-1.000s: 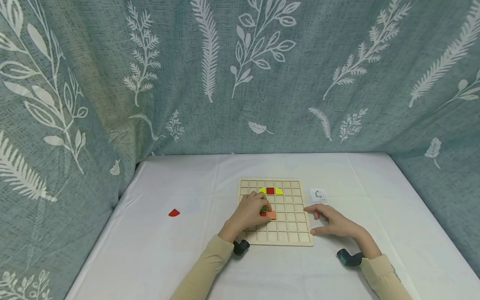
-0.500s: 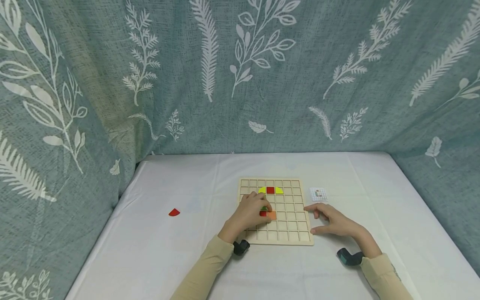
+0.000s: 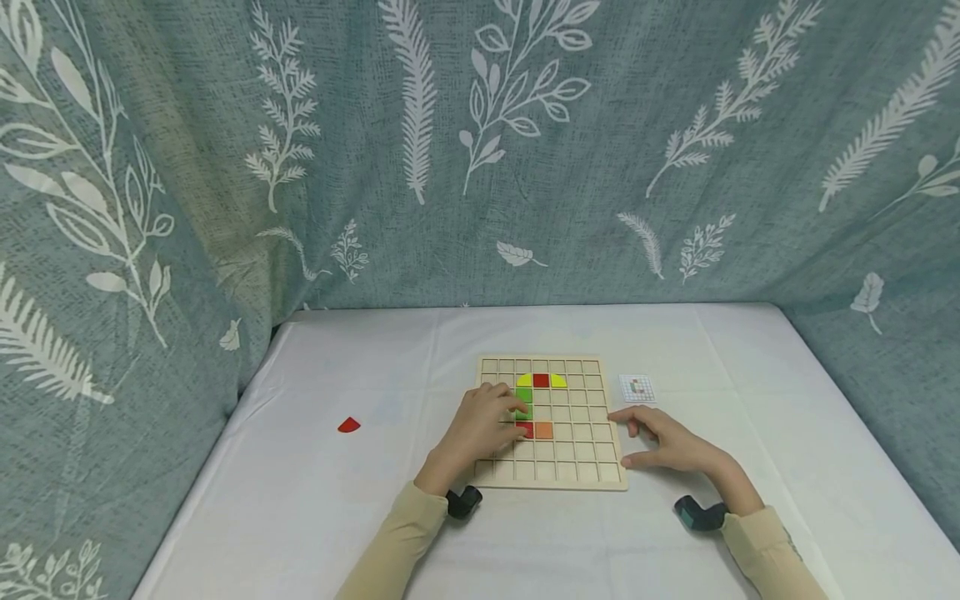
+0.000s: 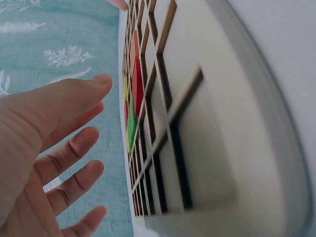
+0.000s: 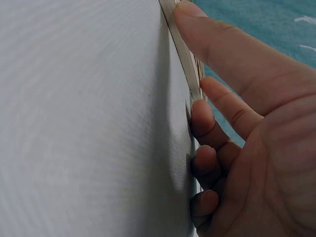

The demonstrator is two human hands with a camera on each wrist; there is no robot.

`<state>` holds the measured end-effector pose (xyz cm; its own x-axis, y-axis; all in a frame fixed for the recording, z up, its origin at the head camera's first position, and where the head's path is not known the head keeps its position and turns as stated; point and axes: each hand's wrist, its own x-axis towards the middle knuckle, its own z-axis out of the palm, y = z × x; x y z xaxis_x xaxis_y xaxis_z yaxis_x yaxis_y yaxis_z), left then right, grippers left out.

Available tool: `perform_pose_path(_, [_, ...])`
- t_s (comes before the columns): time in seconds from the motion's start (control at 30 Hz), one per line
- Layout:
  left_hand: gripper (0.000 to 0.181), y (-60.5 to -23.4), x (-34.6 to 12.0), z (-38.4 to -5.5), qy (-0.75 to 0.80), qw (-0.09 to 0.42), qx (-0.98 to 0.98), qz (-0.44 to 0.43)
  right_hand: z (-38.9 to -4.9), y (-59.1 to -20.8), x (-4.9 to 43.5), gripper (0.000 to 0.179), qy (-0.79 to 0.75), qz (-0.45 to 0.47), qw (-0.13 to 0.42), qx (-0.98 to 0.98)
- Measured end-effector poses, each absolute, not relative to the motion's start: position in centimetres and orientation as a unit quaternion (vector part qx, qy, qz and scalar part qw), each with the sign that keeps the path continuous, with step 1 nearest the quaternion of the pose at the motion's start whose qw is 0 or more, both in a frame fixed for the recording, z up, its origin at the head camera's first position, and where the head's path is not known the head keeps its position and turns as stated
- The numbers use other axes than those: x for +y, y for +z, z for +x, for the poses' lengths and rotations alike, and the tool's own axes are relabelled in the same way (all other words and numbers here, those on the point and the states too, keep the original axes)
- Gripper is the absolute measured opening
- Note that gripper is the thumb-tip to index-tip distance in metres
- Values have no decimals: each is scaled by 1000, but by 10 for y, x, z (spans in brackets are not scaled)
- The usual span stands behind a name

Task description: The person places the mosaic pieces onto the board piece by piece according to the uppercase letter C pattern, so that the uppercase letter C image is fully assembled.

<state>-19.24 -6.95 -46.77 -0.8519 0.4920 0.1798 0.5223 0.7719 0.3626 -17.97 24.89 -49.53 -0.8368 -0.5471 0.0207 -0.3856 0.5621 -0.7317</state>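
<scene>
A wooden grid board (image 3: 581, 475) lies on the white table. On it, a red square (image 3: 541, 381) sits between two yellow quarter-round tiles (image 3: 558, 382). Below the left one run green tiles (image 3: 523, 394), then a red tile (image 3: 528, 429) and an orange square tile (image 3: 543, 431). My left hand (image 3: 480, 425) hovers over the board's left part, fingertips near the green and red tiles. The left wrist view shows nothing between its parted fingers (image 4: 86, 140). My right hand (image 3: 671, 446) touches the board's right edge with thumb (image 5: 197, 34) and index fingertip, its other fingers bent.
A red fan-shaped tile (image 3: 348, 425) lies alone on the table, left of the board. A small card (image 3: 637, 389) printed with a coloured grid pattern lies right of the board. A patterned curtain (image 3: 465, 167) hangs behind the table (image 3: 360, 350).
My left hand has let go of the orange tile, which now lies flat in its cell, and has drawn back left, uncovering the green tiles. The right hand has stayed put.
</scene>
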Motion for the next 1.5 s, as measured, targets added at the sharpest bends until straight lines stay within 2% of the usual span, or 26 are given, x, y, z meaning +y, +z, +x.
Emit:
perform_pose_path(0.33, [23,-467,-92,-188,-227,55,-941,-243,-184,-502,255,60,-390,-294,88,868])
perform_pose_path(0.57, [23,-472,-111,-184,-213,94,-945,-231,-184,-502,255,58,-393,-300,83,865])
perform_pose_path(0.83, [25,-471,-136,-178,-218,73,-956,-182,-182,-501,251,61,-381,-268,100,879])
perform_pose_path(1.2, [27,-476,-175,-170,-200,95,-964,-149,-167,-465,237,57,-385,-270,107,876])
perform_pose_path(1.5, [28,-475,-206,-163,-199,99,-966,-130,-179,-496,248,61,-375,-264,98,883])
